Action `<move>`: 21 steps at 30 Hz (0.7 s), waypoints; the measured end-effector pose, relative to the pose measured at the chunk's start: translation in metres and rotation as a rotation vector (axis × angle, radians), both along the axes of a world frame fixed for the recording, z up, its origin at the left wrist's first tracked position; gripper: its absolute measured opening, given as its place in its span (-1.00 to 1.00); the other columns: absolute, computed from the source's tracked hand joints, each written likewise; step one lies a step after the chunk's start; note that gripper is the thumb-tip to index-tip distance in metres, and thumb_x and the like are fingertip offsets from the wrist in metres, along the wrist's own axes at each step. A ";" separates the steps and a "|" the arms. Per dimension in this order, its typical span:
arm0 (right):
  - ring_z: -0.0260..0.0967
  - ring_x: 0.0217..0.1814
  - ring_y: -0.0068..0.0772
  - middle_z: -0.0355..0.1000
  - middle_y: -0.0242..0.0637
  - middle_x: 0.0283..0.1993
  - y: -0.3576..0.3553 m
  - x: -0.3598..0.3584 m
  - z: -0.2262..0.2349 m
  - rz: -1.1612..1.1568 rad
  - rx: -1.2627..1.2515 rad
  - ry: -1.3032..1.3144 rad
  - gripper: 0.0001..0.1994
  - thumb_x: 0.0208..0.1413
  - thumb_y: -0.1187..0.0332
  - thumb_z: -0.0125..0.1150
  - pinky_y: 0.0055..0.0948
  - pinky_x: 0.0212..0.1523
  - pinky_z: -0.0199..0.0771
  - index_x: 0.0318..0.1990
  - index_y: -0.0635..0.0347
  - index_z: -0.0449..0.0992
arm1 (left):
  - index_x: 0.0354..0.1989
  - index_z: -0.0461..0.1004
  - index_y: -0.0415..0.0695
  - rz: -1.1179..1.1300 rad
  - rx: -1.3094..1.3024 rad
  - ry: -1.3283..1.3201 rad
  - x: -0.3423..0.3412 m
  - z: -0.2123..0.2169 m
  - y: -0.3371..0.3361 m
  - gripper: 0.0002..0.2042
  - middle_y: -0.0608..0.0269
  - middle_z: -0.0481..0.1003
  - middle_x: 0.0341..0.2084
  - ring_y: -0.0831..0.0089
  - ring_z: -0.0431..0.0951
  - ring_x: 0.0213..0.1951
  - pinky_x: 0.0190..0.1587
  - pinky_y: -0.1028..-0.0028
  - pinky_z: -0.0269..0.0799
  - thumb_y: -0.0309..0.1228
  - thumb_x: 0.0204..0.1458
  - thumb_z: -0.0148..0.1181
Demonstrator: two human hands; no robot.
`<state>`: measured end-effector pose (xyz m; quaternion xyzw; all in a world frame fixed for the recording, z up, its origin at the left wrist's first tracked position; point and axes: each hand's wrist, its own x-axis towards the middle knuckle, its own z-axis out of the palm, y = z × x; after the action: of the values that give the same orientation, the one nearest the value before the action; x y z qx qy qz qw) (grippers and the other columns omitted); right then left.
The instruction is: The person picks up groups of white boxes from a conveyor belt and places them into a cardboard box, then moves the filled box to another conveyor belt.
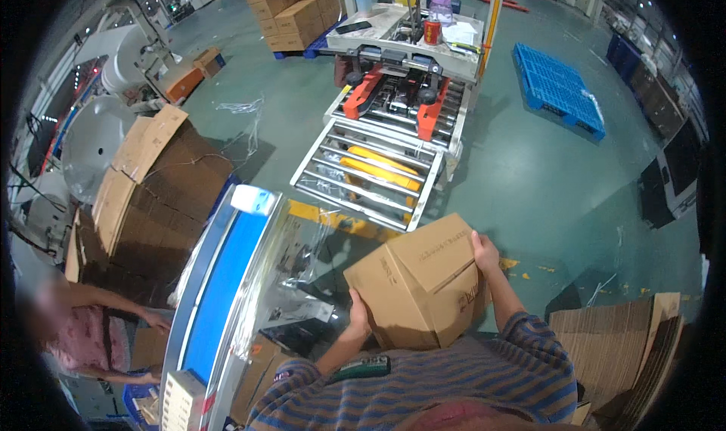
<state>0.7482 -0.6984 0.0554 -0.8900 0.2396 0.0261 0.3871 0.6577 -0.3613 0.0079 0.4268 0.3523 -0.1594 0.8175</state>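
Between my two hands I carry a brown cardboard box point(412, 283), tilted, in front of my body. Against its near left side presses my left hand point(358, 315), its thumb pointing up along the edge. My right hand point(485, 252) grips the far right edge, fingers partly hidden behind the cardboard. Printing shows on the top and front faces. Just beyond the box lies the end of a roller conveyor point(363, 178) with steel rollers, leading up to a box-sealing machine point(404, 79) with orange-red side guides.
To my left runs a blue belt conveyor point(227, 299), a small white-and-blue pack point(253, 199) at its far end. A co-worker point(91, 325) sits beyond it. Flattened cardboard point(605, 340) stands at my right. A blue pallet point(558, 91) lies on the floor; stacked boxes point(299, 24) stand farther back.
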 end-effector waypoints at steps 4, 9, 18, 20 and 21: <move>0.32 0.00 0.16 0.42 0.12 -0.11 -0.008 0.101 0.055 -0.038 -0.056 -0.070 -0.36 0.17 -0.18 -0.29 -0.10 0.01 0.25 -0.15 0.29 0.46 | 0.18 0.21 -0.25 -0.037 -0.088 0.002 0.124 -0.017 -0.018 -0.23 0.12 0.35 0.08 0.19 0.35 0.10 0.15 0.24 0.24 0.26 0.12 -0.35; 0.33 -0.06 0.21 0.43 0.12 -0.18 0.031 0.263 0.112 0.224 -0.116 -0.298 -0.48 0.19 -0.06 -0.21 -0.07 -0.09 0.32 -0.22 0.27 0.47 | 0.25 0.15 -0.11 0.076 -0.040 0.006 0.221 0.071 -0.029 -0.20 0.13 0.25 0.18 0.17 0.22 0.20 0.21 0.17 0.14 0.32 0.08 -0.47; 0.42 -0.24 -0.03 0.41 -0.04 -0.27 0.208 0.461 -0.023 0.733 -0.372 -0.421 -0.52 0.08 -0.04 0.02 -0.10 -0.20 0.41 -0.19 0.29 0.42 | 0.18 0.14 -0.36 0.498 0.694 -0.093 0.340 -0.004 -0.026 -0.42 -0.06 0.28 0.09 0.18 0.28 0.12 0.16 0.32 0.12 -0.05 0.24 -0.30; 0.39 -0.22 -0.02 0.41 -0.07 -0.29 0.229 0.462 -0.035 0.771 -0.374 -0.445 -0.57 0.06 -0.01 0.07 -0.12 -0.21 0.41 -0.24 0.25 0.42 | 0.14 0.14 -0.35 0.553 1.019 0.187 0.352 -0.015 -0.027 -0.48 -0.11 0.32 0.01 0.15 0.37 0.02 0.07 0.26 0.23 -0.14 0.21 -0.16; 0.39 -0.20 -0.02 0.40 -0.08 -0.28 0.234 0.470 -0.037 0.805 -0.361 -0.408 -0.58 0.06 0.00 0.08 -0.12 -0.19 0.40 -0.24 0.24 0.42 | 0.16 0.13 -0.30 0.851 0.593 -0.002 0.363 -0.011 -0.027 -0.52 -0.12 0.31 0.01 0.16 0.37 0.01 0.06 0.26 0.25 -0.20 0.18 -0.09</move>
<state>1.2182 -0.4645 0.0187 -0.9519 -0.2038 -0.0430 0.2247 1.0208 -0.3887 -0.0035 0.4590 0.5239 0.2944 0.6543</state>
